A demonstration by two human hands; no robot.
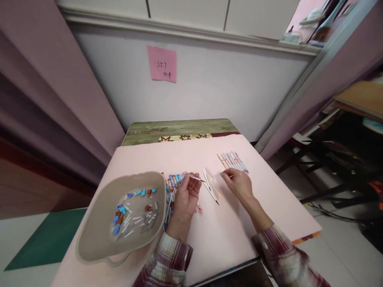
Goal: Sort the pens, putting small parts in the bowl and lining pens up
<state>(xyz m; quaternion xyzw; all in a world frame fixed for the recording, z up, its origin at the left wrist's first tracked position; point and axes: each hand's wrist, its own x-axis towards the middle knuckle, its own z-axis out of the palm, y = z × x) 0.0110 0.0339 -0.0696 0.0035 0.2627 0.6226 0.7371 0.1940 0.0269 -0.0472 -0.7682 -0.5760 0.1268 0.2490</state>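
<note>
My left hand is closed, palm up, with a slim white stick with a dark pointed tip between thumb and fingers. It looks like a brush or pen part. Similar dark-tipped white sticks lie on the table just right of that hand, beside pale, flat, leaf-shaped pieces. My right hand hovers palm down, thumb and forefinger drawn together; whether anything small is between them is hidden. Just beyond it lies a row of slim pens. Blue and brown capped tubes lie partly behind my left hand.
A beige plastic bin stands at the left, holding blue and brown bits and short white pieces. The table has a pale pink cover and a green far edge. A pink note hangs on the wall.
</note>
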